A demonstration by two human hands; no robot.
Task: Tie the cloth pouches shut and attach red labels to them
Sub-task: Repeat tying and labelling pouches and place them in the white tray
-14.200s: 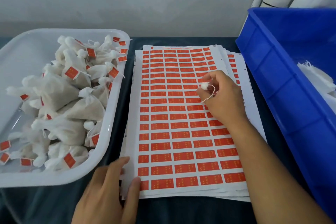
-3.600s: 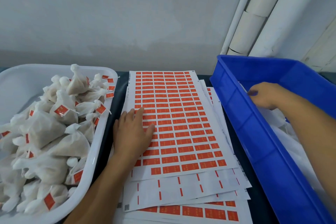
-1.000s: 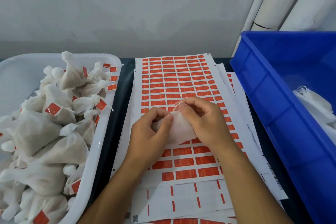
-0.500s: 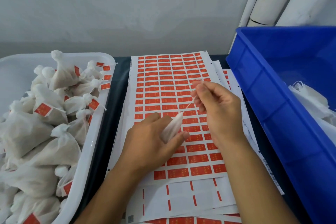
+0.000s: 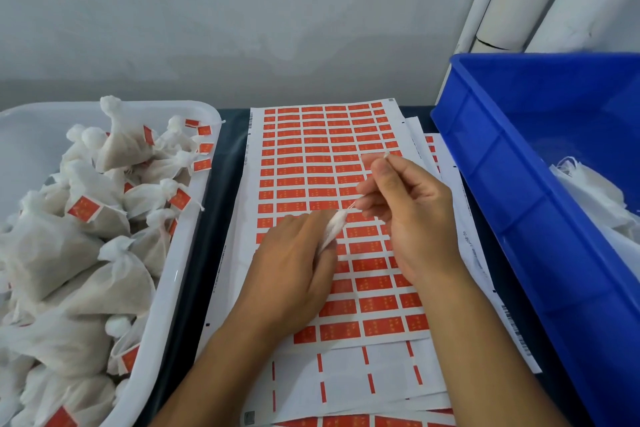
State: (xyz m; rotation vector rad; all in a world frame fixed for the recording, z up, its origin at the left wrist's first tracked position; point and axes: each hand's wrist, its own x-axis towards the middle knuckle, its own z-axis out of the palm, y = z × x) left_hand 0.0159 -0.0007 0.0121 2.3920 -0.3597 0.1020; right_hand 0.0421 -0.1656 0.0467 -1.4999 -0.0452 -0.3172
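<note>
Over a sheet of red labels, a left hand grips a small cloth pouch by its gathered neck while the right hand pinches its thin drawstring taut; the light, limp fabric looks best held at the neck.

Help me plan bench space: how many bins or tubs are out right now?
2: a white tub of tied pouches on the left, and a blue bin on the right. More could sit outside the view.
</note>
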